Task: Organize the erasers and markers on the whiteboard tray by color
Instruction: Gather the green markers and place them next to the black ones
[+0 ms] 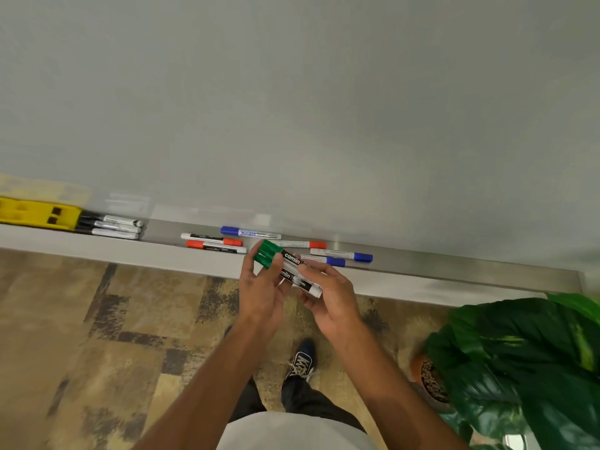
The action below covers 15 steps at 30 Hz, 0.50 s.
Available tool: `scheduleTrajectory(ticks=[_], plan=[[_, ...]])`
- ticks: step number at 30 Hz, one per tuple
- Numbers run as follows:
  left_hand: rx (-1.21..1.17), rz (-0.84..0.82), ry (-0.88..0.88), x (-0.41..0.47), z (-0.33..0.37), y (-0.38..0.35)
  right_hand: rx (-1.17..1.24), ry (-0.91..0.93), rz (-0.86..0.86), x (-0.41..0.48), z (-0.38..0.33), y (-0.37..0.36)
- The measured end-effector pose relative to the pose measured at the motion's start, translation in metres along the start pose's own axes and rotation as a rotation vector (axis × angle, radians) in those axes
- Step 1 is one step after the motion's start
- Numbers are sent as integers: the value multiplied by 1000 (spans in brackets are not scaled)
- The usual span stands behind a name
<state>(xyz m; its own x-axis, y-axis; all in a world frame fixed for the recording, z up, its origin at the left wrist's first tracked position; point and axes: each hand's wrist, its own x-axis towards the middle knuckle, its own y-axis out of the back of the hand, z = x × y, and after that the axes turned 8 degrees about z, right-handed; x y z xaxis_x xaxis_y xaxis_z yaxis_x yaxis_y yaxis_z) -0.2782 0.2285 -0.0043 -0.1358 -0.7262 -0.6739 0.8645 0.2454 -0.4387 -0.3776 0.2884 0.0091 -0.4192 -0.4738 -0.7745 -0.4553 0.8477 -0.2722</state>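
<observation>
Now holding green markers above the tray

Both hands are gripping a bundle of green markers (285,267) just in front of the tray (454,271) — left hand (263,287) pinching the capped ends, right hand (331,297) closing around the white barrels. Red markers (214,243) and blue markers (341,256) are lying loose along the tray; black markers (112,227) are sitting at far left, touching a yellow eraser (39,216).

Brushed metal tray (454,259); glossy whiteboard (292,92); smooth plastic markers (289,267).
</observation>
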Motion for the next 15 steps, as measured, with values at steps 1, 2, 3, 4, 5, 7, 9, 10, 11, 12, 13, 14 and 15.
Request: scheduleTrajectory(ticks=[1, 2, 3, 4, 5, 7, 9, 10, 11, 12, 13, 14, 15], plan=[[-3, 12, -15, 1, 5, 3, -30, 4, -13, 0, 4, -5], [1, 22, -32, 2, 9, 7, -67, 12, -27, 0, 7, -11], [9, 30, -51, 3, 13, 11, -109, 23, -40, -1, 10, -16], [20, 39, -73, 4, 18, 15, -154, 37, -50, 0, 13, -22], [32, 52, -96, 6, 23, 20, -201, 56, -57, 0, 16, -27], [53, 83, -129, 10, 33, 29, -321, 120, -72, 1, 22, -37], [68, 126, -145, 13, 43, 38, -469, 215, -106, 3, 28, -47], [75, 153, -150, 16, 48, 43, -549, 269, -123, 4, 30, -52], [76, 181, -152, 18, 53, 48, -639, 329, -131, 6, 32, -58], [69, 207, -152, 21, 59, 53, -739, 404, -126, 8, 33, -64], [56, 234, -150, 25, 65, 59, -840, 497, -116, 12, 35, -70], [39, 260, -144, 28, 72, 65, -934, 601, -106, 17, 36, -77], [22, 281, -135, 31, 79, 72, -1022, 702, -99, 24, 37, -83]])
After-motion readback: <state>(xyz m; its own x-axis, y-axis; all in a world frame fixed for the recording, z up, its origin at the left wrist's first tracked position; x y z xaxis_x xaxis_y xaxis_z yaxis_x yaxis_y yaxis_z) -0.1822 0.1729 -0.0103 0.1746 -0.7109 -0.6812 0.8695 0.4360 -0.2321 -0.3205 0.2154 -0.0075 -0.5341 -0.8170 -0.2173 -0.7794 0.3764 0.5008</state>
